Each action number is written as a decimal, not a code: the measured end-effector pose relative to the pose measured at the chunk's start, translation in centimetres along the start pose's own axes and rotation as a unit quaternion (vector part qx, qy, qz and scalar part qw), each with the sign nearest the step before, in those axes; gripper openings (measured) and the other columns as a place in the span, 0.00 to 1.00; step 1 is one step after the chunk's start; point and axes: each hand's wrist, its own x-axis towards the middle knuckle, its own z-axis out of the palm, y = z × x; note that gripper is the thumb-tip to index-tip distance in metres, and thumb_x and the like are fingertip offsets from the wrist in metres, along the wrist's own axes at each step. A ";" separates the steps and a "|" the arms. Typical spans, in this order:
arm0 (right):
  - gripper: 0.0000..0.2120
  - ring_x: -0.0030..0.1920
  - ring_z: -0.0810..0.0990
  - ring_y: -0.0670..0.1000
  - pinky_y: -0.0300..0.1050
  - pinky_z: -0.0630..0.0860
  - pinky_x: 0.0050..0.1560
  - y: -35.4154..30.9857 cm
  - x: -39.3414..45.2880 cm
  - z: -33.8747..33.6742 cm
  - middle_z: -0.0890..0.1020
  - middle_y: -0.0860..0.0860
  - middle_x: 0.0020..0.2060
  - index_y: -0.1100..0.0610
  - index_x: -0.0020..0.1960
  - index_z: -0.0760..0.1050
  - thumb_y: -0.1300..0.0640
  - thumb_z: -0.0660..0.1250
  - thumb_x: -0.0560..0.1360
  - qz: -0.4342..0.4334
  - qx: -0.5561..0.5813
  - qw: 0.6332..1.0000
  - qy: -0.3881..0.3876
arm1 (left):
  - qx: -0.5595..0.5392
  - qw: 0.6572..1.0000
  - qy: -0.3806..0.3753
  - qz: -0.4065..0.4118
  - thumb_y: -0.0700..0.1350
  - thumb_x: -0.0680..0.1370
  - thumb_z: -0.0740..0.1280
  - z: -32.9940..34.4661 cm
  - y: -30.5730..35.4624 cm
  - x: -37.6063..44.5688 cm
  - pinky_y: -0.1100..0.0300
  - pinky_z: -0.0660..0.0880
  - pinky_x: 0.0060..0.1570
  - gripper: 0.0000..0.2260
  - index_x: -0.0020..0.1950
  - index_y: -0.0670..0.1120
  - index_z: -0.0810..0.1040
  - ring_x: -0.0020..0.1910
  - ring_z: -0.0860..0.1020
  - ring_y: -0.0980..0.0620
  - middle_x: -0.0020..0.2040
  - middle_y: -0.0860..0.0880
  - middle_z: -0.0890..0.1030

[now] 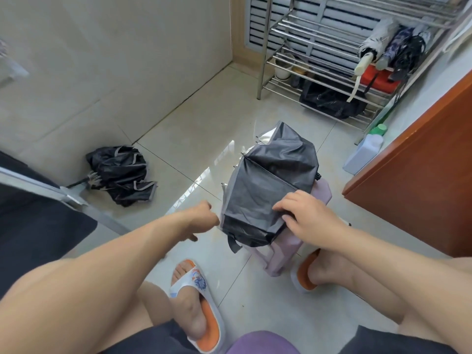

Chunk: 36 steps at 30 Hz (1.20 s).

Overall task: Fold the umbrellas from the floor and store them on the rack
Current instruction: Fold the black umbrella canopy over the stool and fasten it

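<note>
Centrally, both hands (310,217) gripping black umbrella (268,180) edges, stool (283,251) beneath

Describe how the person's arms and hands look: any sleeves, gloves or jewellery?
Both arms are bare up to the edge of the picture, with no sleeves showing. The left hand and the right hand wear no gloves. No ring, watch or bracelet shows.

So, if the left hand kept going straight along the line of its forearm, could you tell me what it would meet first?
Most likely the dark umbrella lying on the small stool. The left hand is already at its near left edge, fingers curled, while the right hand holds the cloth. Whether it already touches is unclear.
</note>
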 end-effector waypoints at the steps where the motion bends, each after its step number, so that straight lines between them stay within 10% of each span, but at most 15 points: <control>1: 0.13 0.52 0.79 0.55 0.41 0.70 0.56 -0.1 -0.1 0.0 0.83 0.49 0.49 0.55 0.56 0.83 0.65 0.68 0.74 0.018 0.019 1.000 -0.001 | -0.018 0.999 -0.034 -0.014 0.45 0.82 0.64 0.3 -0.3 0.0 0.46 0.75 0.63 0.28 0.80 0.49 0.58 0.71 0.71 0.40 0.75 0.42 0.68; 4: 0.11 0.49 0.81 0.54 0.45 0.74 0.51 -1.0 -0.3 0.1 0.83 0.49 0.46 0.52 0.49 0.80 0.65 0.63 0.75 0.199 0.104 0.974 0.042 | -0.070 0.996 -0.061 -0.002 0.45 0.82 0.65 0.8 -0.7 0.4 0.45 0.70 0.69 0.26 0.79 0.50 0.62 0.72 0.70 0.43 0.74 0.45 0.71; 8: 0.05 0.38 0.86 0.53 0.52 0.85 0.42 -3.1 -2.4 0.2 0.82 0.55 0.41 0.55 0.48 0.75 0.64 0.65 0.76 0.476 0.374 0.795 -0.031 | -0.104 0.993 -0.040 0.038 0.45 0.79 0.68 0.7 -0.4 0.8 0.47 0.73 0.63 0.12 0.62 0.50 0.76 0.60 0.77 0.49 0.60 0.48 0.81; 12: 0.08 0.42 0.83 0.55 0.48 0.82 0.45 -5.9 -3.9 1.8 0.81 0.57 0.42 0.60 0.53 0.77 0.68 0.68 0.76 0.506 0.487 0.710 -0.049 | -0.058 0.997 -0.021 0.046 0.42 0.78 0.67 0.9 -1.0 1.0 0.54 0.70 0.48 0.08 0.56 0.44 0.80 0.47 0.76 0.48 0.50 0.46 0.80; 18: 0.17 0.44 0.80 0.56 0.45 0.78 0.43 -10.1 -3.7 6.8 0.78 0.55 0.50 0.57 0.56 0.74 0.74 0.66 0.73 0.535 0.593 0.593 0.104 | -0.064 0.996 -0.048 0.031 0.46 0.82 0.65 1.9 -1.0 0.6 0.50 0.74 0.56 0.09 0.61 0.45 0.77 0.53 0.77 0.47 0.56 0.46 0.78; 27: 0.15 0.43 0.83 0.49 0.47 0.77 0.53 -11.0 -3.6 7.9 0.80 0.58 0.53 0.58 0.58 0.75 0.71 0.66 0.75 0.521 0.635 0.536 0.196 | -0.093 0.990 -0.088 0.063 0.48 0.81 0.67 1.6 -2.6 1.3 0.50 0.74 0.57 0.07 0.56 0.46 0.77 0.56 0.81 0.47 0.58 0.46 0.83; 36: 0.08 0.30 0.72 0.43 0.39 0.71 0.39 -9.7 -2.4 7.7 0.77 0.47 0.36 0.53 0.56 0.77 0.63 0.67 0.79 0.508 0.635 0.501 0.296 | -0.098 0.987 -0.091 0.085 0.45 0.81 0.67 1.0 -3.0 1.0 0.53 0.72 0.52 0.03 0.48 0.48 0.76 0.45 0.78 0.49 0.45 0.49 0.81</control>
